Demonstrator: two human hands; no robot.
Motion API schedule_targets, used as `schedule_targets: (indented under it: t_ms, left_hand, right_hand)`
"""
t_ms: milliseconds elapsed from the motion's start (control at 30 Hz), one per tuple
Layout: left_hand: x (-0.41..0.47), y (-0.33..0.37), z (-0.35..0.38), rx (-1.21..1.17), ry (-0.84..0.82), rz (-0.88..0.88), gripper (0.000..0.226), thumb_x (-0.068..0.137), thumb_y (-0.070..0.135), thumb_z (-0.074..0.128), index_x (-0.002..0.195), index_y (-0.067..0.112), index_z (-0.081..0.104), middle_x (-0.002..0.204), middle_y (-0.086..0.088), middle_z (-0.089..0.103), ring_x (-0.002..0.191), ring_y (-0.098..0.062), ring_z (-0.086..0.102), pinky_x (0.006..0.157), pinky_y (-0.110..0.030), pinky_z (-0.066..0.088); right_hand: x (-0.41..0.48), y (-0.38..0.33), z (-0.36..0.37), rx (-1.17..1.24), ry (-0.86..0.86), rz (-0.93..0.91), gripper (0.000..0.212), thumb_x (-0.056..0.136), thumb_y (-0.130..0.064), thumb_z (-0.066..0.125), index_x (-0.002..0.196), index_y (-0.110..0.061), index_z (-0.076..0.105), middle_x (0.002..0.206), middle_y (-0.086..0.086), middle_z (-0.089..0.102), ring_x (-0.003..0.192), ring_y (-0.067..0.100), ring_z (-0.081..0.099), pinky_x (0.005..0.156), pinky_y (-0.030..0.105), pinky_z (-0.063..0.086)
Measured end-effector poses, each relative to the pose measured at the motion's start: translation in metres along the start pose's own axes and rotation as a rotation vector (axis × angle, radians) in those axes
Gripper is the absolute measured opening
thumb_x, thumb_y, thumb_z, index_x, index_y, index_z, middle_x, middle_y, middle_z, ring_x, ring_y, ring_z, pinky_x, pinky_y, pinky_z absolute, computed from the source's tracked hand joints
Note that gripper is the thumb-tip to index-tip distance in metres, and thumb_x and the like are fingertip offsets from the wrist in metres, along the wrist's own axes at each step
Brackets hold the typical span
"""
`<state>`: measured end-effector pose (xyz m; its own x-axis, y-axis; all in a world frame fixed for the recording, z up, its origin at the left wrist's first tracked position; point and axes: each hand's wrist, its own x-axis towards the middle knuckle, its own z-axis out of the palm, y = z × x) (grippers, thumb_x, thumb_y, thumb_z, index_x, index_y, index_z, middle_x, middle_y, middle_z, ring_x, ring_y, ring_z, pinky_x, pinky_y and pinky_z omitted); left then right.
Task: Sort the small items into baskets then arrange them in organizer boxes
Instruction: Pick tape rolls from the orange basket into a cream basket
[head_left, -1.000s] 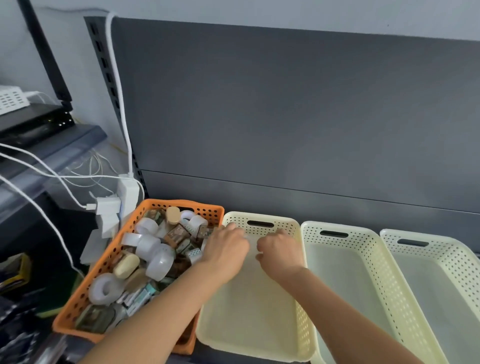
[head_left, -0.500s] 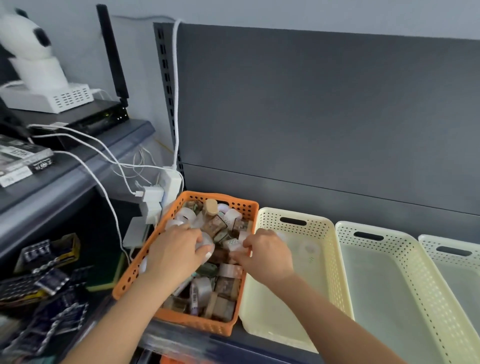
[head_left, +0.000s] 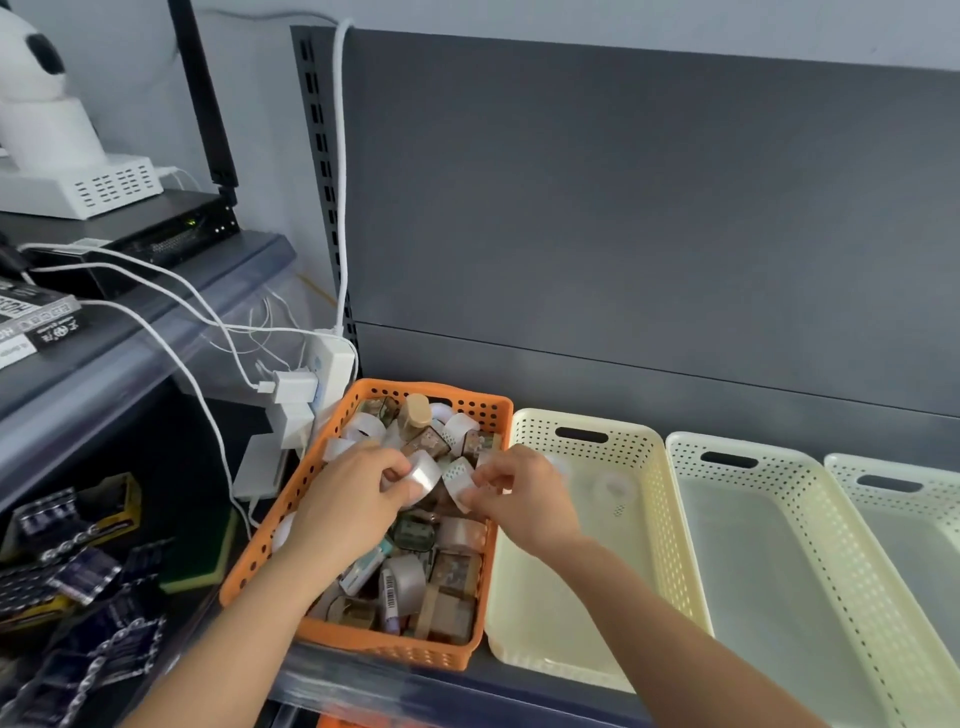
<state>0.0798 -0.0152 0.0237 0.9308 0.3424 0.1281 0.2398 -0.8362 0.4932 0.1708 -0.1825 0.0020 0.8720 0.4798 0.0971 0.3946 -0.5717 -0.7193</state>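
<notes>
Head view: my left hand (head_left: 353, 501) pinches a clear tape roll (head_left: 423, 475); right hand (head_left: 524, 499) pinches a dotted roll (head_left: 458, 475); I'd lift straight, then cross to the cream basket (head_left: 631, 436).

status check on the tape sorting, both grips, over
Left grip holding clear tape roll over orange basket. Right grip pinching white dotted roll beside it. Two clear rolls in adjacent cream basket. Nothing blocking.
</notes>
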Motion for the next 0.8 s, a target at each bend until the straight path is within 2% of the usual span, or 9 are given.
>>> schedule_targets:
  t_ms: [133, 200, 300, 367, 467, 600, 800]
  left_hand:
    - [0.014, 0.027, -0.003, -0.11, 0.106, 0.132, 0.009, 0.085, 0.034, 0.066, 0.092, 0.029, 0.067, 0.088, 0.016, 0.053, 0.077, 0.0, 0.052, 0.063, -0.024, 0.042]
    - [0.022, 0.044, 0.005, -0.12, 0.151, 0.219, 0.014, 0.086, 0.033, 0.067, 0.095, 0.023, 0.071, 0.09, 0.014, 0.055, 0.078, -0.005, 0.054, 0.067, -0.027, 0.046]
    - [0.033, 0.068, 0.028, -0.048, 0.115, 0.32, 0.018, 0.09, 0.033, 0.061, 0.097, 0.022, 0.073, 0.094, 0.01, 0.056, 0.089, -0.012, 0.052, 0.068, -0.033, 0.046]
    - [0.039, 0.081, 0.048, 0.13, 0.011, 0.392, 0.02, 0.092, 0.031, 0.055, 0.092, 0.023, 0.074, 0.092, 0.008, 0.053, 0.095, -0.015, 0.05, 0.067, -0.03, 0.038]
    - [0.045, 0.095, 0.073, 0.396, -0.119, 0.484, 0.017, 0.089, 0.028, 0.056, 0.087, 0.021, 0.071, 0.084, 0.005, 0.044, 0.097, -0.02, 0.048, 0.069, -0.03, 0.026]
    - [0.048, 0.102, 0.097, 0.619, -0.217, 0.516, 0.018, 0.086, 0.014, 0.058, 0.097, 0.019, 0.072, 0.097, 0.0, 0.062, 0.101, -0.024, 0.052, 0.085, -0.035, 0.03]
    - [0.048, 0.104, 0.11, 0.71, -0.264, 0.466, 0.026, 0.081, -0.003, 0.047, 0.091, 0.01, 0.068, 0.091, -0.005, 0.064, 0.095, -0.027, 0.054, 0.098, -0.039, 0.026]
  right_hand:
    - [0.002, 0.007, -0.029, 0.202, 0.123, -0.005, 0.009, 0.079, -0.028, 0.075, 0.078, -0.031, 0.066, 0.085, -0.012, 0.061, 0.078, -0.002, 0.054, 0.063, 0.008, 0.038]
    - [0.003, 0.016, -0.044, 0.133, 0.222, -0.037, 0.006, 0.08, -0.027, 0.074, 0.081, -0.028, 0.069, 0.083, -0.013, 0.06, 0.078, -0.002, 0.054, 0.064, 0.006, 0.037]
    - [0.002, 0.041, -0.064, -0.164, 0.289, -0.026, 0.01, 0.083, -0.025, 0.071, 0.091, -0.021, 0.072, 0.089, -0.009, 0.06, 0.088, 0.007, 0.054, 0.071, 0.014, 0.036]
    - [-0.003, 0.06, -0.071, -0.383, 0.232, 0.043, 0.014, 0.085, -0.028, 0.067, 0.097, -0.021, 0.072, 0.099, -0.005, 0.06, 0.102, 0.014, 0.05, 0.077, 0.023, 0.039]
    - [-0.014, 0.08, -0.074, -0.552, 0.095, 0.103, 0.018, 0.088, -0.031, 0.061, 0.102, -0.025, 0.07, 0.107, -0.005, 0.059, 0.112, 0.016, 0.047, 0.082, 0.027, 0.044]
    - [-0.022, 0.087, -0.072, -0.663, 0.014, 0.063, 0.018, 0.088, -0.029, 0.058, 0.102, -0.026, 0.069, 0.108, -0.006, 0.059, 0.111, 0.014, 0.047, 0.075, 0.027, 0.045]
    - [-0.022, 0.091, -0.063, -0.765, -0.096, -0.007, 0.017, 0.087, -0.026, 0.058, 0.099, -0.023, 0.069, 0.102, -0.006, 0.062, 0.105, 0.016, 0.05, 0.071, 0.025, 0.041]
